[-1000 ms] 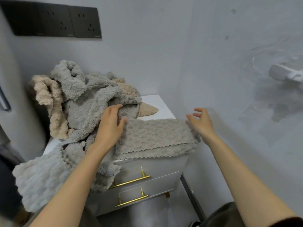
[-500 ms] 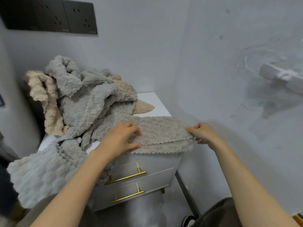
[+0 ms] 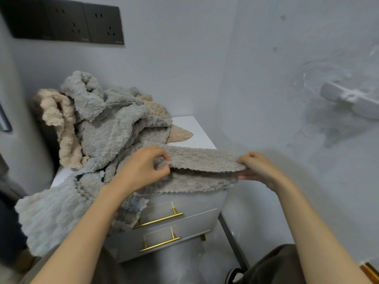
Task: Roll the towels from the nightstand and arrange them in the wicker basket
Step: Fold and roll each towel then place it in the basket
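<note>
**Change noted.** A second ago the left hand [image 3: 143, 171] was lying flat on the grey-brown towel [image 3: 205, 160] and the right hand [image 3: 258, 171] was open, clear of its end. Both hands are now pinching the towel. The left grip is closing thumb and curled fingers on the upper layer near its left part. The right grip is holding the right end between thumb above and fingers beneath. The upper layer is lifting slightly off the lower one, and a dark gap is showing between them.

**Meaning for the task.** In my judgement the towel is being doubled into a narrow strip before rolling. No roll is started yet. The wicker basket is not appearing in view.

**Position and direction.** The towel is lying along the front edge of the nightstand [image 3: 196, 130], and its lower layer is hanging over above the top drawer handle [image 3: 160, 219]. Its long axis is running left to right, parallel to that edge. The right end is pointing toward the right-hand wall, and the left end is running against the heap of towels [image 3: 106, 128], which is occupying the rest of the nightstand.
</note>
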